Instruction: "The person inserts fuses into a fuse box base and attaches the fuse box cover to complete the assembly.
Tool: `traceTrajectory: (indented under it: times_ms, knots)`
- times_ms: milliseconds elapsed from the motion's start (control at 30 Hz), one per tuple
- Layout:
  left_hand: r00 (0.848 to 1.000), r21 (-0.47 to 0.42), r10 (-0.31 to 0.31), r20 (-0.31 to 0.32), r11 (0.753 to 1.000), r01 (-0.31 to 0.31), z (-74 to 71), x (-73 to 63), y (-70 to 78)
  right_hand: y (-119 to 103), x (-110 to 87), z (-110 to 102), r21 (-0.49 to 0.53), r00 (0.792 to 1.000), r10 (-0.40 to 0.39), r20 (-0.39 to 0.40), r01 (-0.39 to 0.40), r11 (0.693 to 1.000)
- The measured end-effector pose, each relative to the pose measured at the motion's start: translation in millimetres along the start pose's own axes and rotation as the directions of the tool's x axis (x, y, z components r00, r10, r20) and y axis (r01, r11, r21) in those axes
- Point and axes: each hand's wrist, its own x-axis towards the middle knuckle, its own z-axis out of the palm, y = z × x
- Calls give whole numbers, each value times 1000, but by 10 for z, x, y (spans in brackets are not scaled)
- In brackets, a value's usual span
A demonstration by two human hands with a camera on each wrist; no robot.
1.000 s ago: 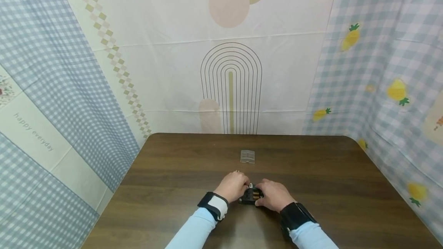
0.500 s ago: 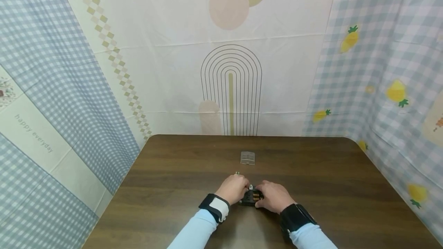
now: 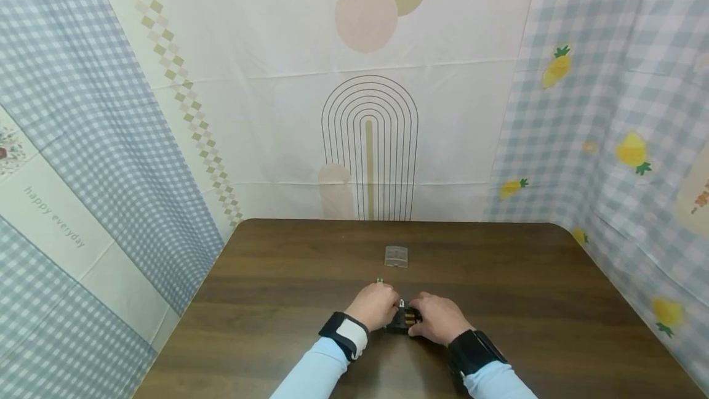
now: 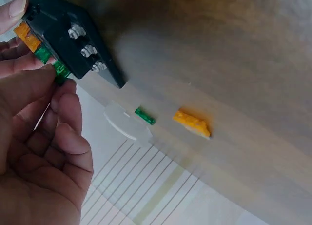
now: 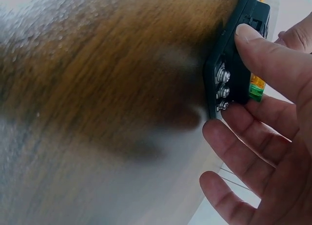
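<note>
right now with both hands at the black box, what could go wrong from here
The green end that the left hand seems to pinch at the edge of the black box could slip or go in crooked.
The right hand holds the box by its side, so a hard push might tip it.
The loose green piece and orange piece lie near the clear cover; a stray knock could scatter them.

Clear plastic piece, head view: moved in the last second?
No. Against the table's far edge, the clear plastic piece keeps the same spacing; both sit lower in frame together, so likely camera tilt.
</note>
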Motion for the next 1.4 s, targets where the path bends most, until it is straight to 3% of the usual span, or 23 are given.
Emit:
traceTrajectory:
  times_ms: [567,1033,1400]
  knots:
    - [999,72,-1,33,997,-2,6,39,18,-10,8,-20,-8,1000,13,9,-13,1000]
    - [997,-1,-22,76,1000,22,-58,72,31,12,31,-16,3,1000,5,24,-5,1000]
    - [997,-1,3,74,1000,-3,-22,96,2,21,25,-4,4,1000,-20,12,20,1000]
